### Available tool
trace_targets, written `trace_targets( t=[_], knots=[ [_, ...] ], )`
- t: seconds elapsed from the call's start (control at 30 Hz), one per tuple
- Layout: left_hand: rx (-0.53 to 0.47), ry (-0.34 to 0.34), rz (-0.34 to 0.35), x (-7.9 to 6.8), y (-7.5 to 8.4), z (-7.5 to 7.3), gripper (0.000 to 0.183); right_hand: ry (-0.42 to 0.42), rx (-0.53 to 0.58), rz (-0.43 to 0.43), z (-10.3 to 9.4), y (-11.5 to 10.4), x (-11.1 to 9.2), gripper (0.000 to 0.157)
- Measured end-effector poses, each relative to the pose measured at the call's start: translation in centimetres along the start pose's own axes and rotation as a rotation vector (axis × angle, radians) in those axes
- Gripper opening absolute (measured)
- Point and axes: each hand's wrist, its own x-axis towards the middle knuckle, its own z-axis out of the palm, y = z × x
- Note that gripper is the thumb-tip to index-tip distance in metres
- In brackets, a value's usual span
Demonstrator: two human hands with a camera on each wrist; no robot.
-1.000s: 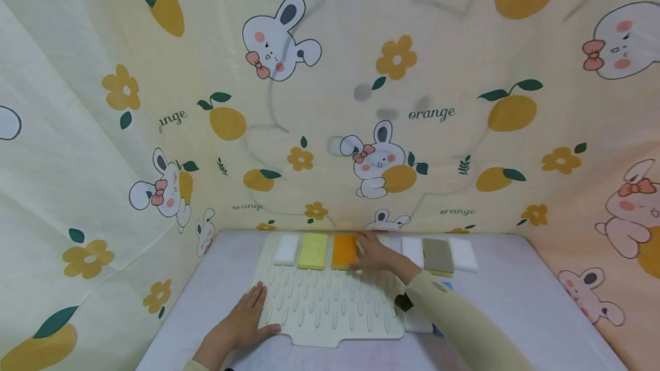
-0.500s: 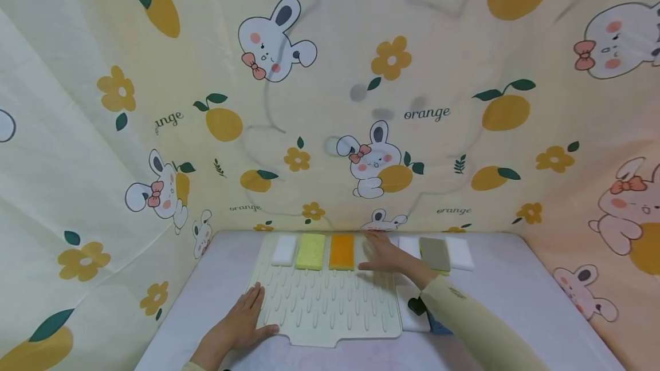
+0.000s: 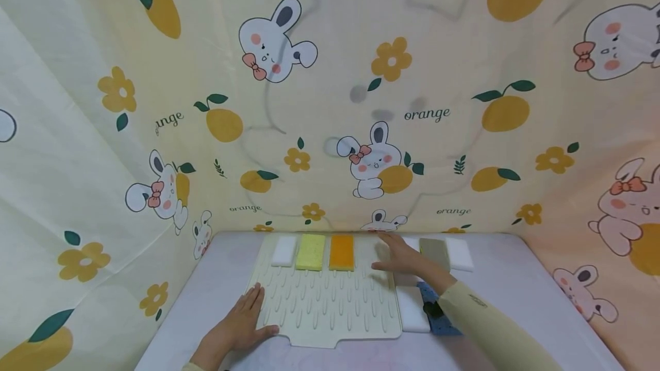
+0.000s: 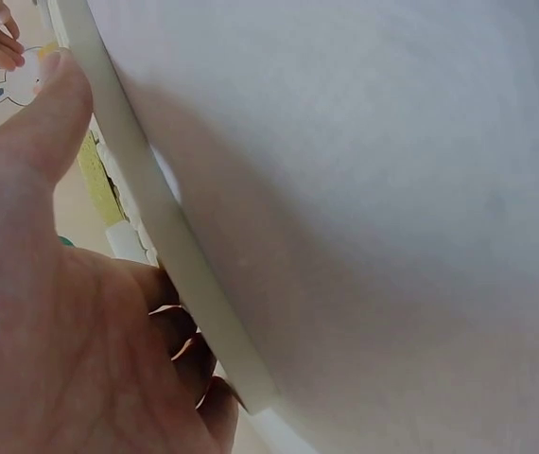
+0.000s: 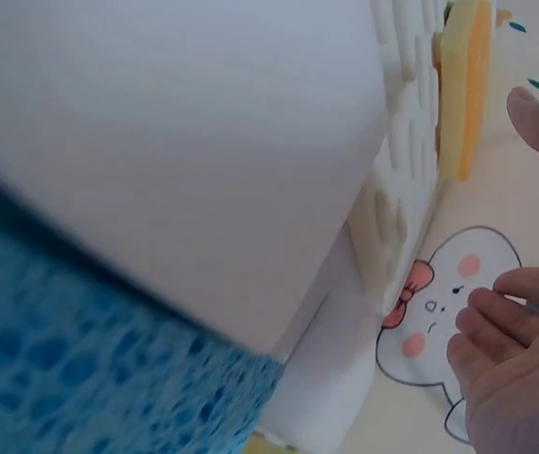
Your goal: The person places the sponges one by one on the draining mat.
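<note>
My left hand rests with extended fingers at the left edge of a cream ribbed tray, its thumb at the near corner. In the left wrist view, thumb and fingertips lie along the tray's edge. My right hand hovers over the tray's far right corner, fingers spread and nothing in them. Left of it, an orange sponge, a yellow sponge and a white sponge lie in a row along the tray's far end. In the right wrist view, the orange sponge shows a pale yellow layer.
Right of the tray lie a white block and a porous blue sponge, partly under the right wrist. Farther back are a grey-topped sponge and a white block. A printed curtain stands behind the table.
My right hand has let go of the orange sponge and moved right, away from it. More of the blue sponge shows now. The left hand has stayed in place.
</note>
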Motion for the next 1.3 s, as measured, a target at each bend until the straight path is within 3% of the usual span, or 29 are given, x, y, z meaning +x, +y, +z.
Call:
trace_targets(
  t=[0.47, 0.7, 1.3],
  knots=[
    [-0.003, 0.011, 0.001, -0.1, 0.2, -0.1, 0.113, 0.064, -0.011, 0.111, -0.8, 2.2, -1.9, 0.095],
    [0.019, 0.009, 0.002, 0.1, 0.0, 0.1, 0.113, 0.045, -0.035, 0.197, -2.0, 3.1, -3.3, 0.1],
    [0.0, 0.013, 0.002, -0.1, 0.4, -0.2, 0.112, 0.111, -0.014, 0.179, -4.3, 6.8, -6.7, 0.098]
  ],
)
